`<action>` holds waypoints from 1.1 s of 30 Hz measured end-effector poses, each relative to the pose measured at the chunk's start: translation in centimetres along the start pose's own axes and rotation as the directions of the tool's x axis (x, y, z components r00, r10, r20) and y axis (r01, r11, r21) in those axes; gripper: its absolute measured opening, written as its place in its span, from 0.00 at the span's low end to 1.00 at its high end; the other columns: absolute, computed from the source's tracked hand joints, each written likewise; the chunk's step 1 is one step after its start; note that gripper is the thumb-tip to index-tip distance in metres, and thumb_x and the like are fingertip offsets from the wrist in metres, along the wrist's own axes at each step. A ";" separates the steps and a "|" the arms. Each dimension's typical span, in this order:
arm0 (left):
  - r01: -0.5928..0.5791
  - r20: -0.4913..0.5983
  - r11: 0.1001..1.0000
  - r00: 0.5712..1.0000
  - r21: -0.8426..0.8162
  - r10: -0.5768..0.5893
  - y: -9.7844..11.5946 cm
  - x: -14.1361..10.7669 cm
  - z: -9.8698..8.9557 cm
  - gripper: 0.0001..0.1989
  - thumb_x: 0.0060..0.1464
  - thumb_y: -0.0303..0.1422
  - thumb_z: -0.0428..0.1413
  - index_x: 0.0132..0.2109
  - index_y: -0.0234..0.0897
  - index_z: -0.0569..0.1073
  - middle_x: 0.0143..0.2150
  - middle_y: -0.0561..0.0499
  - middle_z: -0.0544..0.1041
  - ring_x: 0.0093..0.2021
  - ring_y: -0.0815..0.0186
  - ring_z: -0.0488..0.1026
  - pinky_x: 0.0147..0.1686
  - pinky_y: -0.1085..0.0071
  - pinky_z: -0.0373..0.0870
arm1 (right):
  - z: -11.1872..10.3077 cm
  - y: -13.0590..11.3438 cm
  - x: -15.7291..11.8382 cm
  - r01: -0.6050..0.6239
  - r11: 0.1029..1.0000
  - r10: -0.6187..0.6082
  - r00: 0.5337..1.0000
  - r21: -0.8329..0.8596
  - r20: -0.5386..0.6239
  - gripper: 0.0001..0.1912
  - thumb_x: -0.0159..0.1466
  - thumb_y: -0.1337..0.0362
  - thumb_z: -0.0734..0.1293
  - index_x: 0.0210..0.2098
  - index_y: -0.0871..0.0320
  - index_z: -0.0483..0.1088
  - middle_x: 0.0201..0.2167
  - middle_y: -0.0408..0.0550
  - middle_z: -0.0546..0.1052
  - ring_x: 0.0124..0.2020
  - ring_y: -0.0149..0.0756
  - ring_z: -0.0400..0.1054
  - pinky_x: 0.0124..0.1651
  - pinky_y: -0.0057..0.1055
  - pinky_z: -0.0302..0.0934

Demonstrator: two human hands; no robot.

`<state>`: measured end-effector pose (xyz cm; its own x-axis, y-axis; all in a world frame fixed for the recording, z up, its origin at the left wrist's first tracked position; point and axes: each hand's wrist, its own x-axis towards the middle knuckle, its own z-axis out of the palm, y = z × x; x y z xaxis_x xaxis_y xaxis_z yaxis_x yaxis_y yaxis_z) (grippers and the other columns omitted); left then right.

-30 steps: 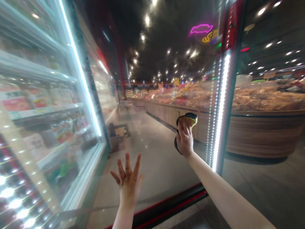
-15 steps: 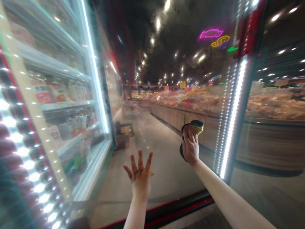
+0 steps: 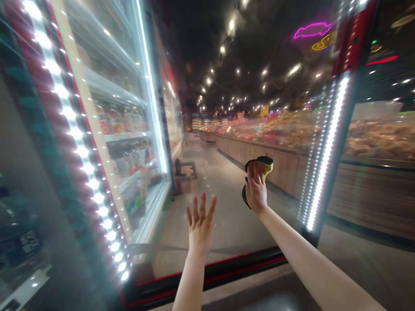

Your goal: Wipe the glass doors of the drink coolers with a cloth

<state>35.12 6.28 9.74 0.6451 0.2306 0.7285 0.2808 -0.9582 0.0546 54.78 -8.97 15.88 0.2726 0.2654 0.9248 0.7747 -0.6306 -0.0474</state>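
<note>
Small bright lamps (image 3: 231, 24) dot the dark ceiling of the shop around us. On the left, a slanting strip of lights (image 3: 78, 134) runs down beside lit shelves (image 3: 129, 129) of packaged goods. Next comes the person's left hand (image 3: 201, 231), raised on a nearly upright forearm, empty, fingers fanned and pointing up, its back towards us; I can't tell whether the palm meets the pane. Further right, the right hand (image 3: 257, 192) reaches up and leftward on a long outstretched arm, fingers laid over a yellow, dark-edged cloth (image 3: 267, 168) and gripping it. Beyond stands a wood-sided counter (image 3: 372, 190).
</note>
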 end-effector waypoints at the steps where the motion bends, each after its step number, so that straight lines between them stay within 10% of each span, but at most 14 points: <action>1: 0.033 -0.023 0.999 0.999 0.008 -0.033 -0.5 -0.4 -0.2 0.55 0.50 0.25 0.66 0.74 0.53 0.42 0.78 0.46 0.39 0.76 0.47 0.33 0.71 0.39 0.41 | 0.6 -1.7 0.2 -0.002 1.000 0.002 1.000 0.006 0.013 0.38 0.70 0.70 0.56 0.76 0.53 0.38 0.75 0.54 0.51 0.75 0.55 0.44 0.69 0.57 0.54; 4: 0.156 -0.075 0.988 0.985 0.018 -0.154 -1.7 -1.4 -0.6 0.55 0.52 0.29 0.66 0.74 0.52 0.39 0.78 0.45 0.35 0.76 0.45 0.31 0.70 0.37 0.39 | 2.1 -5.1 -2.0 0.165 0.986 -0.166 0.980 0.024 0.109 0.37 0.70 0.70 0.58 0.75 0.52 0.43 0.73 0.54 0.56 0.73 0.53 0.49 0.69 0.54 0.56; 8: 0.283 -0.097 0.959 0.955 0.025 -0.279 -2.6 -2.5 -0.6 0.55 0.53 0.31 0.66 0.74 0.52 0.36 0.78 0.44 0.33 0.76 0.43 0.30 0.70 0.35 0.39 | 2.2 -2.6 -6.7 0.485 0.868 -0.496 0.832 0.108 0.249 0.35 0.69 0.72 0.58 0.73 0.46 0.51 0.68 0.49 0.67 0.68 0.46 0.60 0.69 0.51 0.58; 13: 0.327 -0.087 0.943 0.943 0.062 -0.322 -4.4 -3.7 -0.5 0.57 0.52 0.32 0.67 0.73 0.55 0.35 0.78 0.44 0.34 0.76 0.42 0.31 0.69 0.34 0.39 | 1.5 0.2 -3.4 0.198 0.980 -0.200 0.978 0.039 0.058 0.37 0.69 0.72 0.57 0.75 0.51 0.44 0.73 0.55 0.57 0.72 0.54 0.51 0.65 0.60 0.60; 18: 0.382 -0.072 0.923 0.923 0.040 -0.379 -6.0 -3.7 0.2 0.55 0.53 0.31 0.66 0.74 0.57 0.36 0.78 0.46 0.30 0.75 0.39 0.25 0.66 0.32 0.47 | 2.9 -7.3 0.5 0.192 0.976 -0.194 0.981 0.106 0.008 0.36 0.71 0.66 0.58 0.75 0.54 0.43 0.75 0.55 0.52 0.74 0.57 0.45 0.69 0.61 0.52; 20: 0.393 -0.060 0.919 0.918 0.030 -0.391 -6.1 -3.5 0.6 0.55 0.54 0.30 0.65 0.74 0.57 0.37 0.78 0.45 0.29 0.75 0.39 0.24 0.65 0.32 0.51 | 3.3 -9.0 -0.8 0.352 0.930 -0.360 0.931 0.108 0.062 0.34 0.71 0.66 0.59 0.74 0.53 0.48 0.73 0.53 0.58 0.73 0.52 0.50 0.71 0.56 0.51; 25: 0.429 -0.049 0.903 0.903 0.030 -0.427 -5.6 -3.4 1.3 0.55 0.52 0.28 0.66 0.74 0.56 0.41 0.78 0.44 0.31 0.75 0.40 0.25 0.66 0.33 0.51 | 2.5 -4.2 -4.1 0.751 0.625 -0.780 0.611 0.213 0.135 0.32 0.71 0.73 0.57 0.72 0.50 0.54 0.66 0.43 0.70 0.65 0.36 0.63 0.75 0.46 0.44; 29: 0.456 -0.008 0.889 0.890 0.030 -0.456 -5.5 -3.4 1.4 0.56 0.50 0.26 0.67 0.74 0.58 0.42 0.78 0.46 0.31 0.75 0.39 0.28 0.67 0.34 0.51 | 2.0 -2.8 -0.9 0.571 0.809 -0.587 0.797 0.139 0.142 0.34 0.69 0.71 0.59 0.73 0.50 0.52 0.67 0.49 0.68 0.69 0.47 0.59 0.73 0.55 0.46; 33: 0.458 0.044 0.889 0.888 0.000 -0.458 -5.7 -3.4 0.9 0.55 0.51 0.24 0.65 0.74 0.58 0.43 0.78 0.47 0.30 0.75 0.39 0.27 0.66 0.35 0.54 | 3.2 -10.4 2.1 0.361 0.925 -0.369 0.928 0.114 0.057 0.36 0.69 0.69 0.58 0.75 0.55 0.47 0.72 0.55 0.58 0.73 0.57 0.49 0.70 0.61 0.50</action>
<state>31.96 11.12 6.33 0.4755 0.6509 0.5918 0.5451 -0.7460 0.3825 49.15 0.45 17.06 -0.0005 0.5206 0.8538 0.8804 -0.4048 0.2473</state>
